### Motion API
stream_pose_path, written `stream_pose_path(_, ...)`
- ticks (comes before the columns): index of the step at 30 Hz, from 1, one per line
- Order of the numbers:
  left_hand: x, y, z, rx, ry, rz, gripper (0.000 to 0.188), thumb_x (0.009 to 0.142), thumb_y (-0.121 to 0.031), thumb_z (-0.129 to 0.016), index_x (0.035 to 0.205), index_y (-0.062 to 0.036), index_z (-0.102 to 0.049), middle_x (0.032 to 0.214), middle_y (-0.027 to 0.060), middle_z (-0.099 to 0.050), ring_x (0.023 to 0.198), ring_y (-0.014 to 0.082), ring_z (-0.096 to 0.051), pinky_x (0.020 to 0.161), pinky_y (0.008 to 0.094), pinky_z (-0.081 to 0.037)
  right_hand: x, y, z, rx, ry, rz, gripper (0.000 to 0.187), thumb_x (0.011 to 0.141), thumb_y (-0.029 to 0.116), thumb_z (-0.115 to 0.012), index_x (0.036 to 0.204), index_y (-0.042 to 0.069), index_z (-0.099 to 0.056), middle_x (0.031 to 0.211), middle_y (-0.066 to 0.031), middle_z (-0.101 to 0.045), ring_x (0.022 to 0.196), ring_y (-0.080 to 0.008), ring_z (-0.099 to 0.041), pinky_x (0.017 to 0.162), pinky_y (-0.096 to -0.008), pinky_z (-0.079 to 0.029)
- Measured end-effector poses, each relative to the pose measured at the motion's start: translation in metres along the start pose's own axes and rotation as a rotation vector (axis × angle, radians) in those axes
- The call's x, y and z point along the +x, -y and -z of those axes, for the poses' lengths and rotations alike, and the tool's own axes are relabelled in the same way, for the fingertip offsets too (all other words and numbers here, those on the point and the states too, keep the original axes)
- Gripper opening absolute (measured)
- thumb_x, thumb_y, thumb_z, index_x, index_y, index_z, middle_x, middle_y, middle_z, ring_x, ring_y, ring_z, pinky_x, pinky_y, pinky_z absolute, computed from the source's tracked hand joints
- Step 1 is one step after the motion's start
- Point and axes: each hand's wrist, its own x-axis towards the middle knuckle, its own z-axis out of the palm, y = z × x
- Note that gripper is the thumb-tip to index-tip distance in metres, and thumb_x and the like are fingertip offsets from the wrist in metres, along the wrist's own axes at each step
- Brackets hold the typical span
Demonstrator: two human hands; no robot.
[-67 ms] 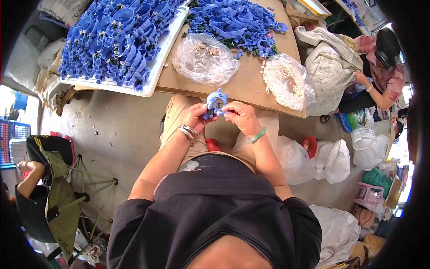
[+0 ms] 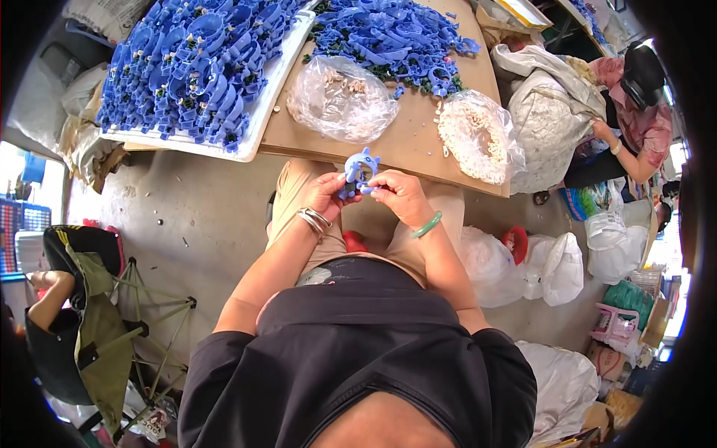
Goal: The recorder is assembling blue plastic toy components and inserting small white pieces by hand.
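Over my lap, just off the table's near edge, I hold a blue plastic toy piece (image 2: 361,160) with two small ears and a round opening in it. My left hand (image 2: 326,193) is closed on its left side. The fingertips of my right hand (image 2: 404,197) pinch its lower right part. Whether a smaller piece sits between my right fingers is hidden. Beyond my hands, a clear plastic bag (image 2: 343,104) with small beige parts lies on the brown table (image 2: 287,134). Right of it is an open bag of cream-coloured parts (image 2: 478,142).
A white tray (image 2: 250,142) heaped with similar blue pieces (image 2: 198,71) stands at the far left. Another blue pile (image 2: 388,41) lies at the back. A person (image 2: 635,127) sits at the right beside a large sack (image 2: 549,119). A folding chair (image 2: 104,336) holds someone at the left.
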Motion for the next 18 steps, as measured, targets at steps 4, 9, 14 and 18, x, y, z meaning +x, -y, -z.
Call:
stream_pose_path(4,-0.001,0.002,0.002,0.021,-0.030,-0.002,0.015,0.080,-0.012,-0.056,0.087,0.0015,-0.055,0.081,0.0123,-0.060,0.071,0.0229,-0.059,0.066,0.0391,-0.052,0.002,0.002,-0.003,-0.177,-0.020,0.182,0.014,0.070,-0.001,-0.059,0.083,0.001,-0.057,0.073,-0.0092,-0.056,0.066,-0.0193,-0.054,0.060,-0.0285,-0.043)
stream_pose_path(9,0.000,0.001,0.000,0.048,-0.039,-0.022,0.014,0.080,-0.011,-0.055,0.087,0.0016,-0.056,0.080,0.0120,-0.060,0.071,0.0221,-0.059,0.066,0.0381,-0.052,0.004,0.004,-0.001,-0.238,0.019,0.198,0.010,0.069,-0.002,-0.059,0.079,0.001,-0.057,0.073,-0.0110,-0.056,0.068,-0.0239,-0.054,0.060,-0.0309,-0.043)
stream_pose_path(14,0.000,0.002,-0.003,0.054,-0.053,-0.057,0.014,0.081,-0.010,-0.054,0.087,0.0024,-0.056,0.079,0.0120,-0.060,0.070,0.0217,-0.059,0.064,0.0360,-0.051,0.005,-0.002,0.002,-0.224,0.056,0.190,0.010,0.069,-0.001,-0.058,0.079,0.001,-0.057,0.072,-0.0121,-0.054,0.066,-0.0249,-0.053,0.059,-0.0315,-0.043)
stream_pose_path(18,-0.001,0.003,-0.009,0.193,-0.047,-0.091,0.013,0.080,-0.005,-0.054,0.088,0.0043,-0.057,0.078,0.0121,-0.060,0.066,0.0215,-0.060,0.062,0.0331,-0.051,0.003,-0.006,0.000,-0.253,-0.039,0.198,0.011,0.069,-0.001,-0.058,0.080,0.000,-0.056,0.072,-0.0136,-0.053,0.066,-0.0263,-0.053,0.058,-0.0325,-0.042)
